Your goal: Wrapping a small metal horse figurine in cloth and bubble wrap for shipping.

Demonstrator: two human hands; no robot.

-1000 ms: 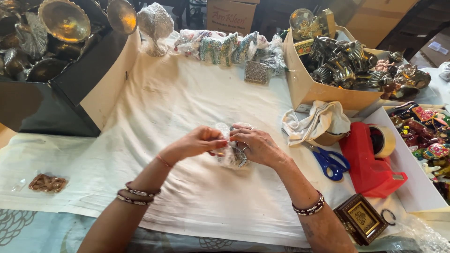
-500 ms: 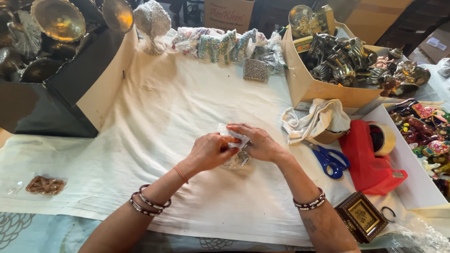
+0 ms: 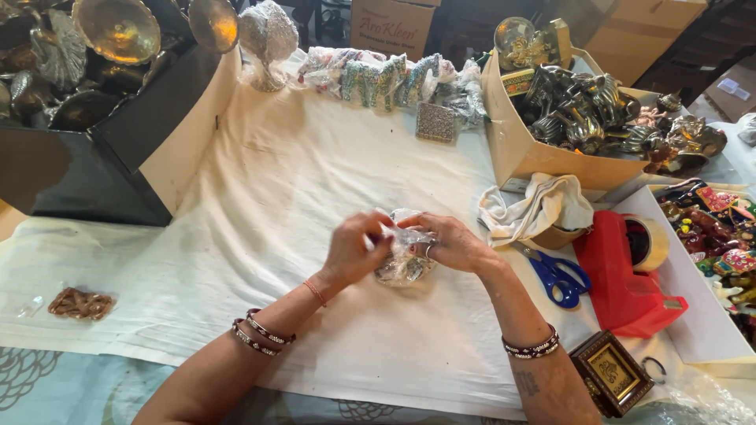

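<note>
Both hands meet at the middle of the bench (image 3: 236, 260), which is covered with a creased white cloth. The left hand (image 3: 356, 250) and the right hand (image 3: 455, 242) are closed together on a small item wrapped in clear crinkled plastic (image 3: 403, 260); fingers of both pinch the wrap at its top, and the bundle rests on or just above the cloth. What lies inside the wrap cannot be told beyond a silvery glint.

To the right of the right hand lie blue-handled scissors (image 3: 557, 277), a crumpled white rag (image 3: 539, 206) and a red tape dispenser with a roll of tan tape (image 3: 626, 277). A small dark framed picture with a gold border (image 3: 612, 372) sits near the right forearm. Behind the rag stands an open cardboard box of dark metal figurines (image 3: 583, 118). At the far left a black box holding brass and metal bowls (image 3: 87, 86) stands on the bench. A small clear packet of brown pieces (image 3: 79, 303) lies at the left edge, well apart from the hands. A row of plastic-wrapped silvery ornaments (image 3: 386, 79) lines the far edge
</note>
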